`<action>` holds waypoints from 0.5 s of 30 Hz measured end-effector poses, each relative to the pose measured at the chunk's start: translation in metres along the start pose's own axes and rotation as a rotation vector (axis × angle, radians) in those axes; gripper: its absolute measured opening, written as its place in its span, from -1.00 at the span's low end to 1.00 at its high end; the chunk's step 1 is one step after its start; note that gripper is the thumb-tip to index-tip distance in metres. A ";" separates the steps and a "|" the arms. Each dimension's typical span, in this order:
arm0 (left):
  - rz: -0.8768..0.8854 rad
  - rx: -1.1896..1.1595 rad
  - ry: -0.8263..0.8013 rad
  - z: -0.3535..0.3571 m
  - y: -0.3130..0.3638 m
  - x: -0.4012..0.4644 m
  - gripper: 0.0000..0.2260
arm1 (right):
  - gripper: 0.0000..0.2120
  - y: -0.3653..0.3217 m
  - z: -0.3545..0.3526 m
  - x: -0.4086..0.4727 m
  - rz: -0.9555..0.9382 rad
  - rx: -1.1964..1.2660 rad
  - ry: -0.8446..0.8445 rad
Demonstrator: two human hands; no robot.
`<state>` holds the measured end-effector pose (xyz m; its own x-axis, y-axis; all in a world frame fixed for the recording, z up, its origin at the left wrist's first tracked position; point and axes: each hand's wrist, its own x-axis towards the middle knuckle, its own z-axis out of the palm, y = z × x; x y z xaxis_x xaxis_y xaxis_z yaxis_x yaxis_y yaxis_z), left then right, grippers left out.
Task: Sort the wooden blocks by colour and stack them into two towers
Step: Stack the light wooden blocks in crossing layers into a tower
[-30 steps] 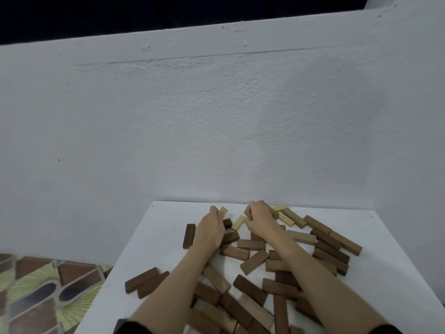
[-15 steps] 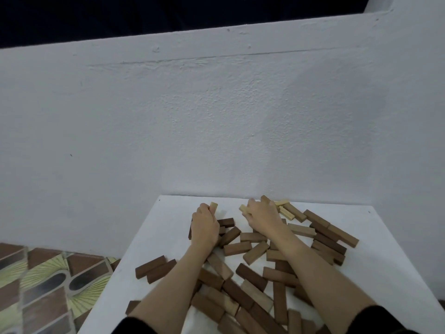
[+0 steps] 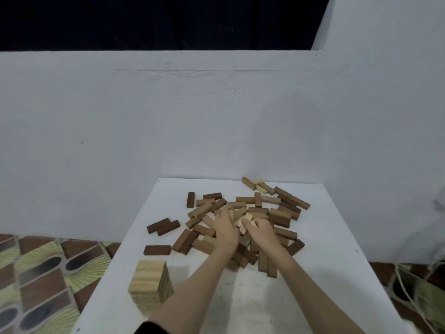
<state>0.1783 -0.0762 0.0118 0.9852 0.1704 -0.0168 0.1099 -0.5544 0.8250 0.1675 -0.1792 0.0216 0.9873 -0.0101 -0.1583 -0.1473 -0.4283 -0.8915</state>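
Note:
A heap of brown wooden blocks (image 3: 277, 214) covers the middle of the white table (image 3: 337, 261), with a few pale blocks (image 3: 261, 188) at its far edge. A tower of pale blocks (image 3: 150, 284) stands at the table's front left. Both my hands are in the middle of the heap, close together. My left hand (image 3: 224, 229) lies on the blocks with its fingers stretched forward. My right hand (image 3: 262, 230) curls round a small bunch of pale blocks (image 3: 248, 217), which sit between the two hands. How many it holds is hidden by the fingers.
Three dark brown blocks (image 3: 163, 226) lie apart to the left of the heap, one of them (image 3: 157, 249) nearer the tower. A white wall rises right behind the table and on the right. Patterned floor tiles (image 3: 36, 273) show to the left; cables (image 3: 409, 290) lie at the right.
Both hands have pulled back from the far edge of the heap to its middle and come together, carrying pale blocks. The camera has tilted, bringing the pale tower into view.

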 end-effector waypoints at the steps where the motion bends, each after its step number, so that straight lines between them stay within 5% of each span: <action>1: 0.009 -0.012 -0.029 0.000 -0.001 -0.015 -0.53 | -0.70 0.004 0.000 -0.014 0.039 0.001 -0.015; 6: 0.028 -0.064 -0.113 -0.006 -0.017 -0.068 -0.51 | -0.74 0.028 0.000 -0.063 0.141 0.065 -0.074; 15: 0.108 0.013 -0.318 -0.030 -0.045 -0.116 -0.47 | -0.60 0.055 0.009 -0.113 0.164 -0.188 -0.067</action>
<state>0.0551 -0.0466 -0.0066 0.9827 -0.1512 -0.1065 0.0022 -0.5663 0.8242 0.0467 -0.1932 -0.0138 0.9440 -0.0366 -0.3278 -0.2859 -0.5867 -0.7576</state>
